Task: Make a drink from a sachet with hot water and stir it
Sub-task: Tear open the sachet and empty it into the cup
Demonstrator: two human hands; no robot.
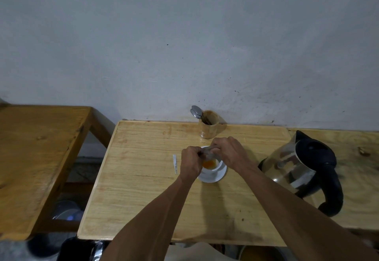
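Both hands hold the sachet point(208, 151) over the cup point(211, 165) — left hand point(190, 161) pinching one end, right hand point(227, 152) the other — so emptying it looks like the step in hand. Orange powder point(209, 164) already lies in the white cup, which sits on a white saucer point(222, 175) near the middle of the pale wooden table point(143, 178), toward its back edge. Next comes hot water — the shiny steel kettle point(301, 168) with its black handle stands at the right edge. A spoon point(195, 112) waits in the wooden holder point(211, 126) at the back edge; a torn strip point(175, 163) lies left of the cup.
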